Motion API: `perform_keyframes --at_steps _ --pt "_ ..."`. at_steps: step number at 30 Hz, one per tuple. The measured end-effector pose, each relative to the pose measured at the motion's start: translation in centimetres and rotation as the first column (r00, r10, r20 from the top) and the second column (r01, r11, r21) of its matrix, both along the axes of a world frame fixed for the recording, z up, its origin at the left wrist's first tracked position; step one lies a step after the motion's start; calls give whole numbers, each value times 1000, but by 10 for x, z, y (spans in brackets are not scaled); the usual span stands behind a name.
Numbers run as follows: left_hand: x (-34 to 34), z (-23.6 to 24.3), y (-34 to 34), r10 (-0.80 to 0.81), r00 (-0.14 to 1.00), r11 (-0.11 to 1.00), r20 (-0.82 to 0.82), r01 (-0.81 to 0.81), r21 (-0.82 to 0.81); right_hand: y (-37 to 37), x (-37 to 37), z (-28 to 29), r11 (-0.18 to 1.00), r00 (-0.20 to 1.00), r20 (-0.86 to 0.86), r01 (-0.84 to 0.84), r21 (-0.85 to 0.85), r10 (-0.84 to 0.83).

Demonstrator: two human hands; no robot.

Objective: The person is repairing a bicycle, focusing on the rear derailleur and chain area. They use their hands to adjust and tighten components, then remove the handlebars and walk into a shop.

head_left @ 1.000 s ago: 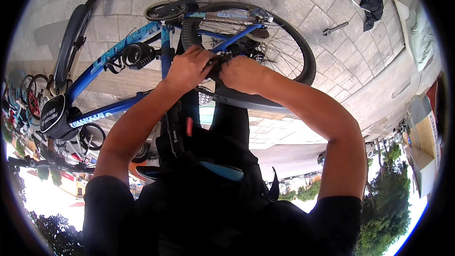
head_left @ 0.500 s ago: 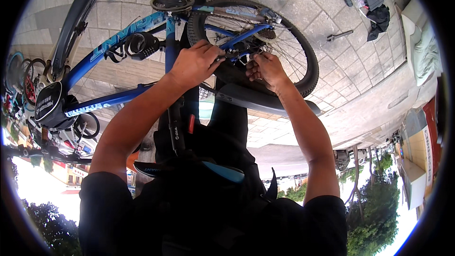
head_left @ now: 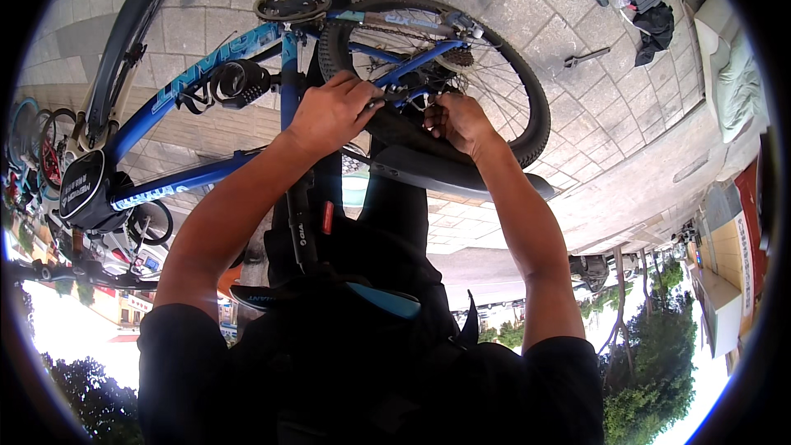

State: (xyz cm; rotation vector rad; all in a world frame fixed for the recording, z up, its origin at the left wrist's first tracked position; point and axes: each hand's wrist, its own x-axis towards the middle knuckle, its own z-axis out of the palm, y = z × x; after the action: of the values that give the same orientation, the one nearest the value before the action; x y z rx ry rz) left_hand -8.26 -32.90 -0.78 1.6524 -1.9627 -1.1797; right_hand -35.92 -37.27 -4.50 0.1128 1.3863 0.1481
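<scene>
Blue bicycle (head_left: 289, 86) | left hand (head_left: 329, 115) pinches a dark part (head_left: 382, 97) above the rear wheel's (head_left: 456, 58) near edge | right hand (head_left: 461, 122) curled, grip unclear | light touch seems wise

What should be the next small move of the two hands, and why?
Perhaps hold the left hand steady and ease the right hand slightly toward it: both have bent fingers near the rear tyre, beside the blue frame, yet a gap separates them. What, if anything, they pinch is too small to tell.
</scene>
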Motion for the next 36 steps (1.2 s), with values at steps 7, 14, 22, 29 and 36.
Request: perform_keyframes --at_steps 7,14,22,29,36 --pt "-1 3 -1 15 1000 997 5 -15 74 -1 1 -1 999 1000 11 -5 -51 5" --pt "-1 5 -2 15 1000 997 8 -16 77 2 1 -3 997 999 -18 -30 -78 29" --pt "0 5 -2 15 1000 996 -1 -15 89 -2 4 2 994 998 -9 -66 -87 66" --pt "0 4 -1 11 1000 998 7 -12 67 2 5 -1 999 999 -47 11 -35 -12" --pt "0 4 -2 14 1000 998 -2 -14 65 4 -10 -17 977 990 -22 143 159 -142"
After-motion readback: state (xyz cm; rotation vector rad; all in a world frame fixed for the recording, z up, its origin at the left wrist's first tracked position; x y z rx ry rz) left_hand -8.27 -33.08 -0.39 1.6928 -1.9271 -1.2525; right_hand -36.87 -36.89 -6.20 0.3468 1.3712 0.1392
